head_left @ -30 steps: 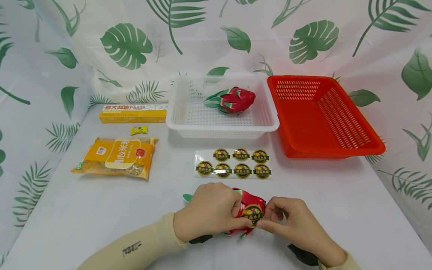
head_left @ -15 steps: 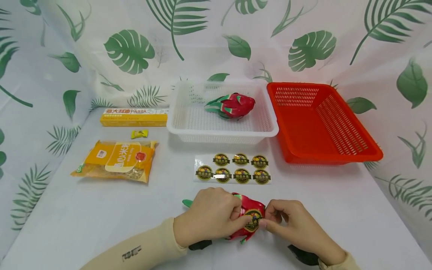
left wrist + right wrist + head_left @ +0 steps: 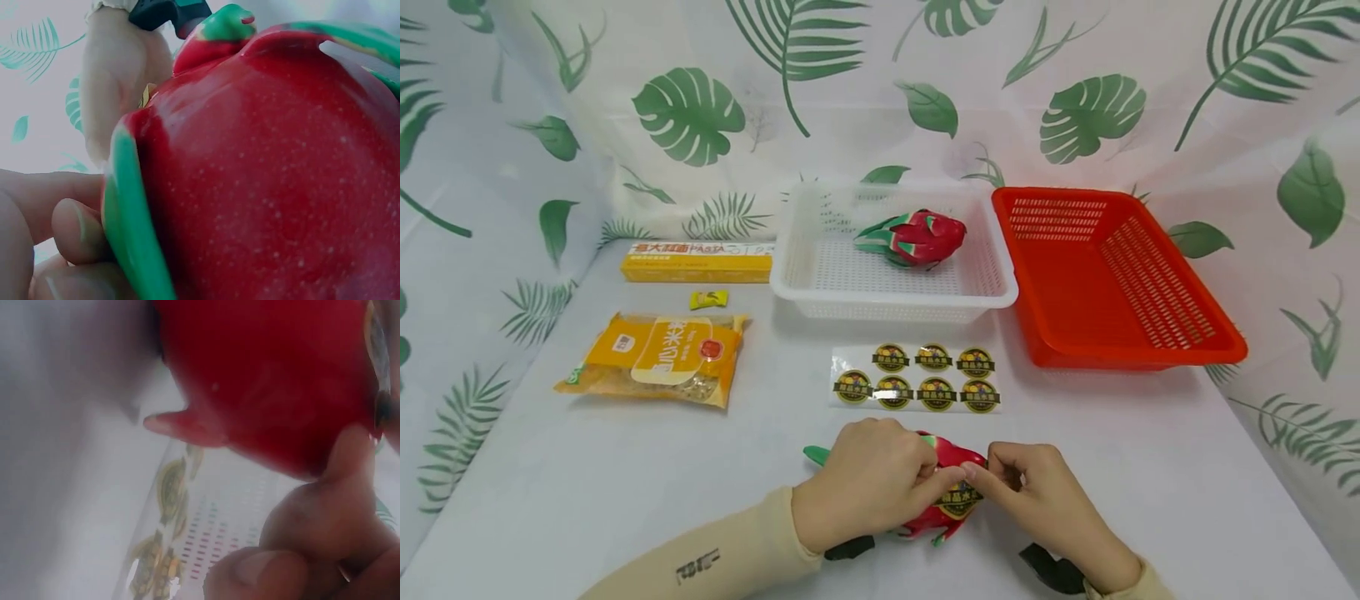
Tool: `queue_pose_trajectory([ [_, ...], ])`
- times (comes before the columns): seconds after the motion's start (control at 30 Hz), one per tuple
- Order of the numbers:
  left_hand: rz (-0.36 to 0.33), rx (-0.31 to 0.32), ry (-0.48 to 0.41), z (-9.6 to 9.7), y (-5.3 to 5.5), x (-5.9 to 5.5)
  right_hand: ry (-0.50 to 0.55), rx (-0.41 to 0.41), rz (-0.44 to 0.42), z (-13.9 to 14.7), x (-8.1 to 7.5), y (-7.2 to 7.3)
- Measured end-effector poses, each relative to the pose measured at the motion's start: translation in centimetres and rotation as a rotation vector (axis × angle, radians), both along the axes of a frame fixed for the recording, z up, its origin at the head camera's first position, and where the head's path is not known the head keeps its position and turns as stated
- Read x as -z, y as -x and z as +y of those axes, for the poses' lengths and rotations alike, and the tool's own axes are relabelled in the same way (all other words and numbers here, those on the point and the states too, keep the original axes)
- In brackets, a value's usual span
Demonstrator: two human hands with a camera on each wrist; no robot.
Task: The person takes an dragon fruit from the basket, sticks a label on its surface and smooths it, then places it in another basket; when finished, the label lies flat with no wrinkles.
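Observation:
A red dragon fruit (image 3: pixel 936 525) with green-tipped scales lies at the front of the table, its glossy surface filling much of the left wrist view. My left hand (image 3: pixel 872 471) grips it from the left, fingers curled round its far side and thumb on a round black-and-gold sticker (image 3: pixel 958 502). My right hand (image 3: pixel 1037 492) is at the fruit's right end, thumb pressing the sticker's upper edge beside the left thumb. In the right wrist view a fingertip (image 3: pixel 353 450) of that hand touches the fruit, the other fingers curled below. Both thumbs partly cover the sticker.
A sheet of several matching stickers (image 3: pixel 916 379) lies beyond the hands. Behind it stand a white basket (image 3: pixel 895 304) holding another dragon fruit (image 3: pixel 925 237) and a red basket (image 3: pixel 1138 357). At left are a yellow food bag (image 3: pixel 655 358), small yellow packet (image 3: pixel 709 298) and pasta box (image 3: pixel 696 262).
The right thumb has moved up and left across the sticker to meet the left thumb. The left hand keeps its grip on the dragon fruit, and the view has tilted slightly.

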State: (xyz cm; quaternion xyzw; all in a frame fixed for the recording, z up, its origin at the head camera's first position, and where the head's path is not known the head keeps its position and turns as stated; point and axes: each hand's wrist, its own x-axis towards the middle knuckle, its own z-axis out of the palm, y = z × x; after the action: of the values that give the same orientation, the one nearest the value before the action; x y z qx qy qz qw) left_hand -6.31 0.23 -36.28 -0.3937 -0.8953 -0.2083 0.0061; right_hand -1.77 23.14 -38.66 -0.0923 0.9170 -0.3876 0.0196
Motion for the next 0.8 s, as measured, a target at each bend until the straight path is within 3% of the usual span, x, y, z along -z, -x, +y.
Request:
queue_pose_trajectory([
  [0.23, 0.006, 0.004, 0.004, -0.1, 0.0, 0.1, 0.017, 0.004, -0.029, 0.1, 0.0, -0.3],
  [0.57, -0.049, 0.051, -0.010, -0.6, 0.0, -0.4, 0.128, -0.223, 0.119, 1.8, 1.5, -0.2],
  [0.8, 0.016, 0.013, 0.037, -0.3, -0.4, 0.1, 0.091, -0.213, 0.099, 1.9, 1.9, -0.1],
])
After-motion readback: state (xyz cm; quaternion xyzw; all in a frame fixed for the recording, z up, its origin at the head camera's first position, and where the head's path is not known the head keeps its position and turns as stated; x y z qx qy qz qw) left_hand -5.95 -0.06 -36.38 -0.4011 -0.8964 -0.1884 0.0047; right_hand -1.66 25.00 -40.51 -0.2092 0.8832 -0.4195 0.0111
